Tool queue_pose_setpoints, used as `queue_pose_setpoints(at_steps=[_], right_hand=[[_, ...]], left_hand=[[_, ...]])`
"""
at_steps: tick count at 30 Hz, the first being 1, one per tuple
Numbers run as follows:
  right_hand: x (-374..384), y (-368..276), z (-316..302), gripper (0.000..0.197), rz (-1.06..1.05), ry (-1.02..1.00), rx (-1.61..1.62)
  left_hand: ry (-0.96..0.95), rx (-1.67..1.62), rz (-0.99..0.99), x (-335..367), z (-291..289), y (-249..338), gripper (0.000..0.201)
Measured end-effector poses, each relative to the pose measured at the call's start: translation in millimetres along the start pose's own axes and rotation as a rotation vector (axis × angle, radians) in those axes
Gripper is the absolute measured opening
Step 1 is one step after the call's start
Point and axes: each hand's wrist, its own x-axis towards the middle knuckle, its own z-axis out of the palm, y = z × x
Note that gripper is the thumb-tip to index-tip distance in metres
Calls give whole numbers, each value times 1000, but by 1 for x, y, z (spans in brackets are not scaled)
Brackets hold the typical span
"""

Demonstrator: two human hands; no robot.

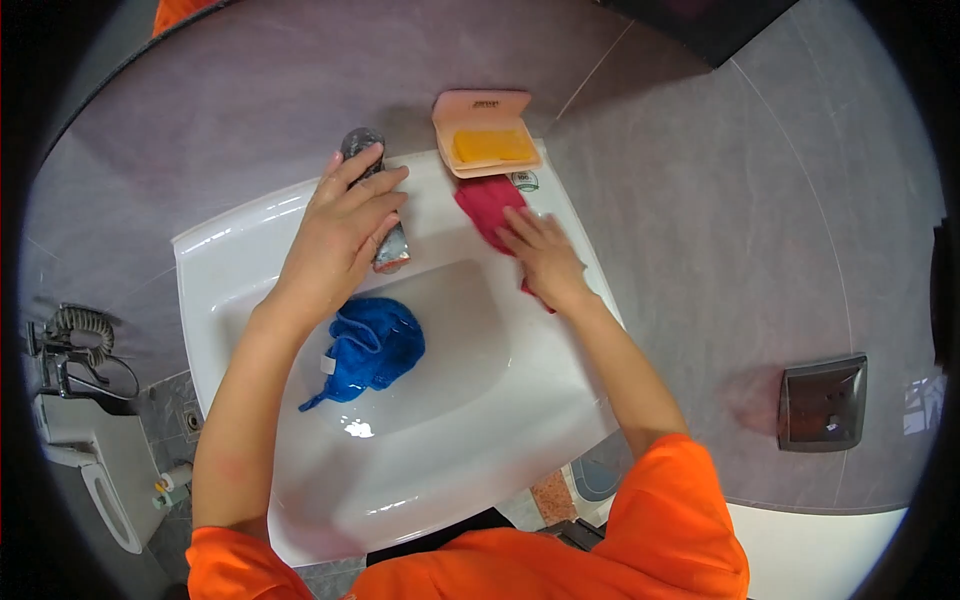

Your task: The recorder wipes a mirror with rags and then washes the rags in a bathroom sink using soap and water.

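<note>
A grey metal faucet with a rounded top stands at the back of the white washbasin. My left hand is closed over it, the fingers bent across its upper part. My right hand lies on a red cloth on the basin's right ledge, fingers stretched out and slightly apart, pressing it down. Part of this cloth is hidden beneath the hand, and a corner shows by the wrist. A wet-looking blue cloth with a white tag lies bunched in the bowl, below my left hand.
On the back right corner of the washbasin sits a pink soap dish holding a yellow bar. A hand shower hangs at far left. A dark square fixture is on the grey wall at right.
</note>
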Motion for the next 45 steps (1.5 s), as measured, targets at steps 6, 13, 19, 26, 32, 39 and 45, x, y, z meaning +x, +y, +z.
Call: queue_pose_setpoints(at_steps=[6, 13, 19, 26, 32, 39, 45], right_hand=[[29, 15, 38, 30, 559, 534, 356], [103, -93, 42, 22, 23, 604, 433], [39, 39, 34, 48, 186, 290, 193], [-17, 10, -4, 33, 113, 33, -170], [-103, -64, -6, 21, -46, -301, -481], [-32, -45, 40, 34, 194, -120, -223], [-47, -114, 51, 43, 118, -166, -45]], left_hand=[[17, -26, 42, 14, 8, 14, 18], [1, 16, 4, 6, 4, 11, 18], [-18, 35, 26, 8, 4, 12, 19], [40, 131, 49, 2, 6, 3, 26], [86, 109, -62, -79, 9, 22, 58], [-281, 102, -299, -163, 88, 16, 70], [-391, 172, -392, -174, 107, 2, 61]])
